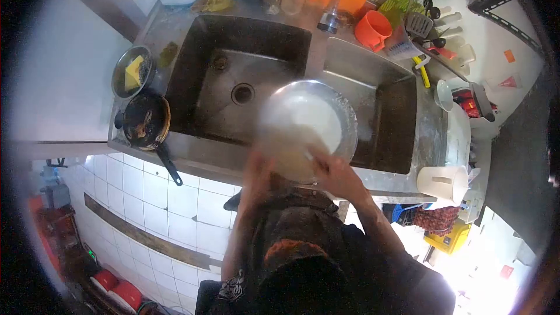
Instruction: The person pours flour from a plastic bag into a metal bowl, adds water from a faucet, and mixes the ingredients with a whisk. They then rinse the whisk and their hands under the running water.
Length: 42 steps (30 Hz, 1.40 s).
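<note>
A round metal bowl (pixel 348 118) with a white content sits over the divider between the two sink basins, near the front edge. My left hand (pixel 261 166) is at the bowl's left side, smeared by motion, so its fingers cannot be made out. At the front right of the bowl, my right hand (pixel 329 170) has its fingers closed together; a small pale thing shows at the fingertips, too blurred to name. A blurred, brownish round shape (pixel 291 149) covers the front left part of the bowl between both hands.
Left of the sink (pixel 233 134) are a black frying pan (pixel 146 122) and a metal bowl (pixel 119 76) with a yellow sponge. Behind stand bottles and a red mug (pixel 372 29). Utensils crowd the back right; a cream pitcher (pixel 442 184) stands at the front right.
</note>
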Available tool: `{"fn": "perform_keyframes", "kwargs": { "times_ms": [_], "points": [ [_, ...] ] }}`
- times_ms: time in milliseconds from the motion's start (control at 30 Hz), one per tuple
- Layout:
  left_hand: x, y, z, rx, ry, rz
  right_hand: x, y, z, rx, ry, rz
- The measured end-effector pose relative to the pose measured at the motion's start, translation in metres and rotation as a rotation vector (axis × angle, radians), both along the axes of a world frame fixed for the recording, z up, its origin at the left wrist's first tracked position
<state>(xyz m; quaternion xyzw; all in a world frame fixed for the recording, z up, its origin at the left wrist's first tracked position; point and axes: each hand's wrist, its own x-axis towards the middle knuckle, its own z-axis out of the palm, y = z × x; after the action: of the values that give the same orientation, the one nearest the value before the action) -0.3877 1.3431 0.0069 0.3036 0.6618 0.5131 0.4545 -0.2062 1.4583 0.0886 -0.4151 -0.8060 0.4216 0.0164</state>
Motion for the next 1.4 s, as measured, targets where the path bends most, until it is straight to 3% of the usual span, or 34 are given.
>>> {"fn": "perform_keyframes", "kwargs": {
  "times_ms": [33,100,167,233,267,333,367,400,467,533,600,667,700,733,800,833,867,933,967,1000,1067,1100,1133,1200,1267,1333,1400],
  "points": [
    [0.0,0.002,-0.001,-0.008,-0.097,0.04,0.005,0.0,0.009,0.002,-0.001,0.0],
    [-0.001,0.0,-0.006,-0.02,-0.192,0.078,0.024,0.004,0.03,-0.039,-0.227,0.226],
    [0.0,0.0,-0.014,0.163,0.037,0.046,0.046,0.021,0.037,0.068,-0.331,0.235],
    [0.005,0.006,0.008,0.115,-0.102,0.097,0.047,0.035,0.033,0.223,-0.459,0.145],
    [0.008,0.008,0.017,0.059,-0.235,0.161,0.043,0.033,0.016,0.226,-0.464,0.144],
    [0.009,0.006,0.016,0.025,-0.243,0.182,0.032,0.027,-0.013,0.38,-0.163,0.106],
    [0.007,0.006,0.016,-0.005,-0.245,0.201,0.036,0.03,-0.011,0.381,-0.156,0.11],
    [0.005,0.006,0.013,-0.001,-0.24,0.209,0.042,0.037,-0.003,0.263,-0.176,0.217],
    [0.004,0.003,0.006,0.006,0.063,0.115,0.041,0.044,0.018,0.134,-0.2,0.321],
    [0.005,0.003,0.008,0.022,0.01,0.123,0.031,0.059,0.041,0.104,-0.462,0.176],
    [0.006,0.003,0.012,0.035,-0.044,0.132,0.022,0.048,0.027,0.171,-0.45,0.088],
    [0.003,0.007,0.015,0.04,-0.073,0.128,0.026,0.043,0.0,0.227,-0.132,0.266],
    [0.002,0.006,0.014,0.041,-0.069,0.138,0.034,0.05,0.005,0.172,-0.302,0.352],
    [0.002,0.004,0.011,0.027,-0.02,0.129,0.034,0.059,0.017,0.171,-0.299,0.355],
    [0.005,0.005,0.015,0.011,0.017,0.109,0.034,0.075,0.041,0.064,-0.534,0.234],
    [0.006,0.009,0.024,-0.014,-0.125,0.102,0.034,0.068,0.027,0.224,-0.411,0.106],
    [0.007,0.011,0.029,-0.043,-0.266,0.092,0.033,0.06,0.009,0.223,-0.417,0.104],
    [0.01,0.005,0.003,0.062,-0.185,0.089,0.032,0.048,-0.02,0.306,-0.159,0.278],
    [0.008,0.006,-0.004,0.176,-0.096,0.091,0.033,0.049,-0.003,0.198,-0.279,0.329],
    [0.006,0.004,-0.008,0.177,-0.098,0.097,0.032,0.057,0.018,0.199,-0.28,0.335],
    [0.007,0.004,-0.01,0.087,-0.079,0.051,0.028,0.075,0.05,0.006,-0.563,0.212],
    [0.008,0.006,-0.011,0.093,-0.082,0.057,0.028,0.072,0.038,0.178,-0.488,0.121],
    [0.01,0.006,-0.013,0.035,-0.035,0.077,0.027,0.066,0.02,0.18,-0.488,0.122],
    [0.013,0.005,-0.003,-0.028,0.014,0.098,0.026,0.055,-0.008,0.237,-0.223,0.286],
    [0.01,0.005,0.023,-0.031,0.109,0.116,0.022,0.063,0.032,0.171,-0.28,0.362],
    [0.009,0.002,0.009,0.013,0.098,0.09,0.026,0.079,0.048,0.062,-0.539,0.26],
    [0.011,0.006,-0.001,0.073,0.083,0.077,0.017,0.069,0.035,0.19,-0.547,0.154]
  ]
}}
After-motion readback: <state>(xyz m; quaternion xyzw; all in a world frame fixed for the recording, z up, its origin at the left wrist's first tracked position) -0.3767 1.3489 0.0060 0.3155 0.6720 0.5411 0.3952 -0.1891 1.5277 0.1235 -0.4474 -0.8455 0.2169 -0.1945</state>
